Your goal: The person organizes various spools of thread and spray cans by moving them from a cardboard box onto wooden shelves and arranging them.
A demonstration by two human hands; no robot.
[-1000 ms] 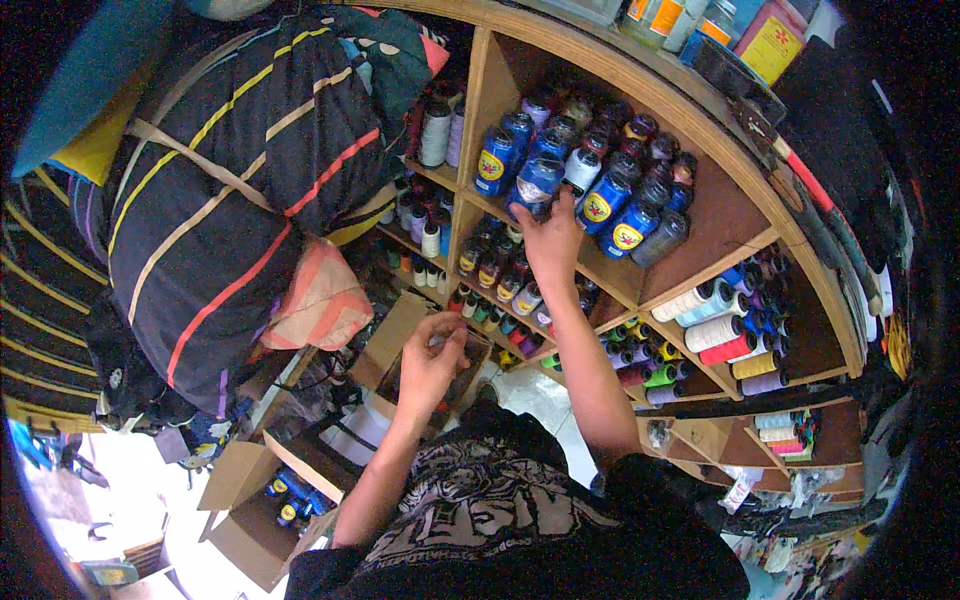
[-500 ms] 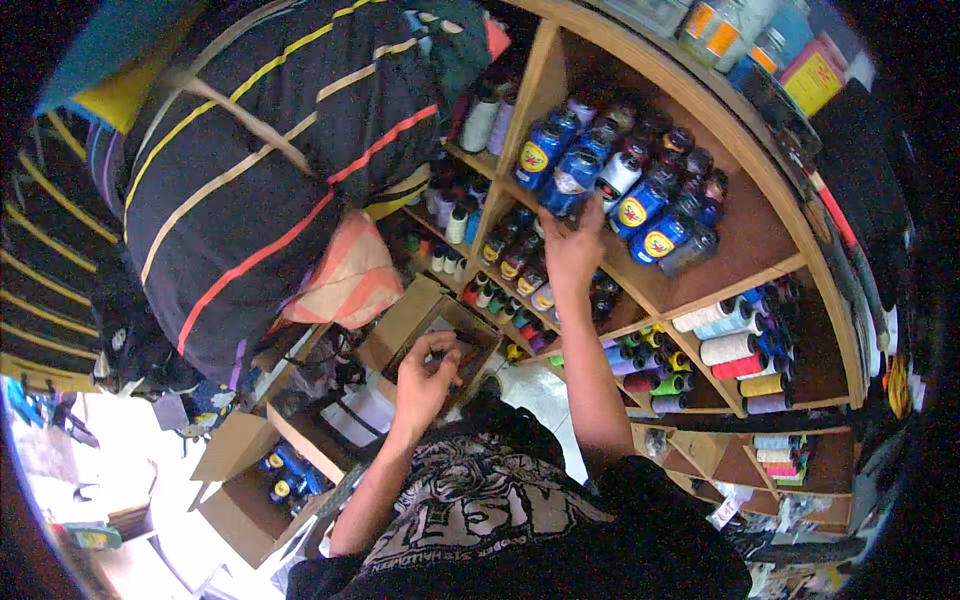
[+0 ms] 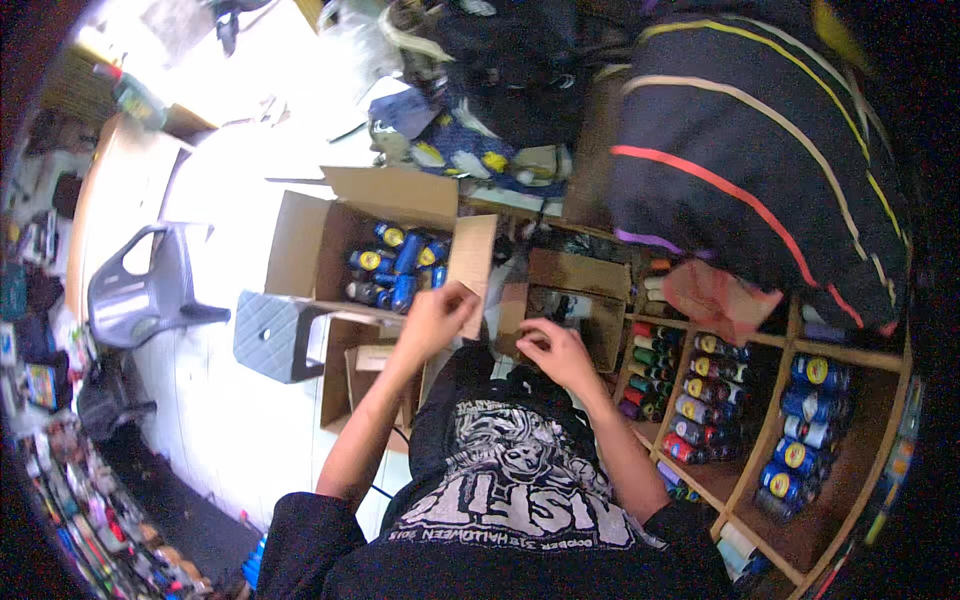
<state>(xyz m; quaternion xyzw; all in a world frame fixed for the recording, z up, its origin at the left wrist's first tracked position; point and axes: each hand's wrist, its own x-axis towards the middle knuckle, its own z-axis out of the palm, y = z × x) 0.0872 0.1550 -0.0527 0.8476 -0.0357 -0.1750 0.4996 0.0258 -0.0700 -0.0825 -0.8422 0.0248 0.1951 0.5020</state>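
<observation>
My left hand (image 3: 440, 318) is above the near right side of an open cardboard box (image 3: 336, 262), beside its raised flap. Its fingers are loosely curled, and nothing shows in them. Inside the box lie several blue cylinders (image 3: 406, 254) with round yellow labels. To the right, my right hand (image 3: 558, 352) hovers in front of my body, thumb and fingers bent but apart, with nothing visible between them. Beyond it stands a second open box (image 3: 578, 272), largely in shadow.
A wooden shelf (image 3: 745, 505) on the right holds blue labelled cylinders (image 3: 797, 456) and colored thread spools (image 3: 652, 357). A striped dark cloth bundle (image 3: 740, 150) bulges above it. On the left are a grey stool (image 3: 275, 335) and a grey plastic chair (image 3: 150, 285).
My view has swung left, toward the box of blue cylinders. My right hand has come away from the shelf's blue cylinders without one. My left hand is now beside the box flap.
</observation>
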